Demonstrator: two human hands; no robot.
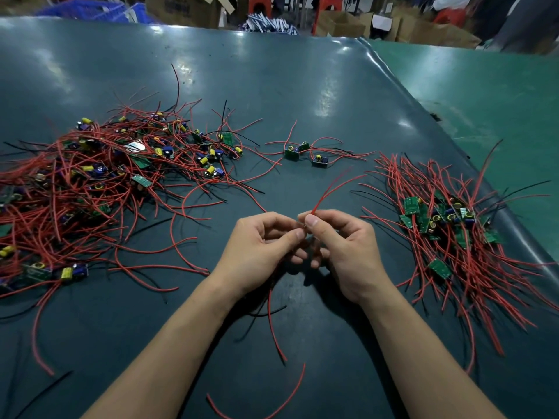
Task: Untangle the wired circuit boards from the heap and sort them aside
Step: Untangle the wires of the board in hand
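Pinching red wires [328,189] between thumb and forefinger, the right hand [341,246] sat at the middle of the mat [302,86], close to the near edge. The left hand [260,246] met it fingertip to fingertip, its fingers curled and its thumb pressed at the same spot; whether a board lay inside the two palms could not be told. Two red strands rose from the pinch and fanned up and to the right, ending in the bare strip between the piles. More red wire and one black one trailed down from under the hands, between the forearms.

To the left, the heap [99,176] spread from the mat's left edge nearly to the left wrist, its loose wire ends reaching toward the hands. To the right, the sorted pile [447,231] lay with its boards bunched near the mat's raised right edge and its wires combed downward and outward, some crossing onto the green surface [484,101] beyond. Between them, further off, two small boards [305,154] rested apart from both piles, their leads splayed flat.

Open mat ran from those two boards to the far edge, where cardboard boxes [341,24] stood behind it. A narrower open lane lay directly ahead of the hands.
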